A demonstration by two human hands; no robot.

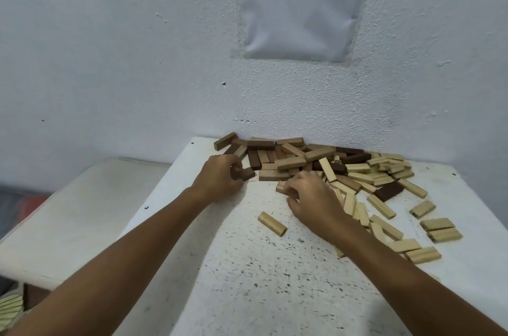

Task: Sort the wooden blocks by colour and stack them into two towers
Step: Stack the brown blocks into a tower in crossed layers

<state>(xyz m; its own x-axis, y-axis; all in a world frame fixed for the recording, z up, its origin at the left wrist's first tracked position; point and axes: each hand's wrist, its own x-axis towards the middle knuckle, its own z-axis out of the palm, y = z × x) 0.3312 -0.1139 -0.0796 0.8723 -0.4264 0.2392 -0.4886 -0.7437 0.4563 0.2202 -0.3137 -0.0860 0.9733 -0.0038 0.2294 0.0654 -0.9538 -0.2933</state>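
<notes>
The left hand (220, 176) curls its fingers round a dark block (245, 173) at the near left edge of the pile (316, 162). The right hand (310, 198) pinches a pale block (281, 186) at the pile's near edge, with its fingers bent over it. Both forearms reach in from the bottom of the view.

Just in front of the right hand, one pale block (272, 223) lies alone on the white, speckled counter (247, 280). The pile sits at the counter's far side against the wall (137, 46). Dark and mid-brown blocks crowd its left and middle. Pale blocks spread to the right and trail toward the near right edge.

No tower stands yet. The colours are only roughly parted, so nearly all the sorting and all the stacking seem left to do.

The blocks are small, plain wooden bars, all one shape, lying flat at every angle, some overlapping. A printed sheet (302, 5) hangs on the wall above.
</notes>
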